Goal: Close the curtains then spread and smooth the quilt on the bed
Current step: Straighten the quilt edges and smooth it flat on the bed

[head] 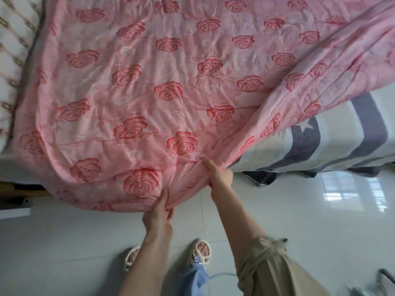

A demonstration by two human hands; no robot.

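Two bare forearms reach forward from the bottom edge, the right one coming out of one rolled khaki sleeve [275, 265]. Below them stand two feet in two pale rope sandals [199, 251] on the glossy tiled floor [64, 242], with one blue jeans leg [194, 278] above the right foot.

One pink quilt [149, 82] printed with many red roses covers most of the bed; its near edge hangs over the bed's side towards the floor. At the right the quilt rises in a slanting fold, and one sheet [320, 142] with grey and dark stripes and a white star shows uncovered beside it. At far left lies one white cloth [12, 50] with a brown pattern, blurred.

Both hands hold the quilt's near edge, near each other. The left hand [159, 214] pinches the hanging hem, thumb laid on top and fingers curled underneath. The right hand [220, 174], higher and nearer the bed's edge, grips the foot of the fold, thumb stretched along the top, its other fingers hidden under the cloth.
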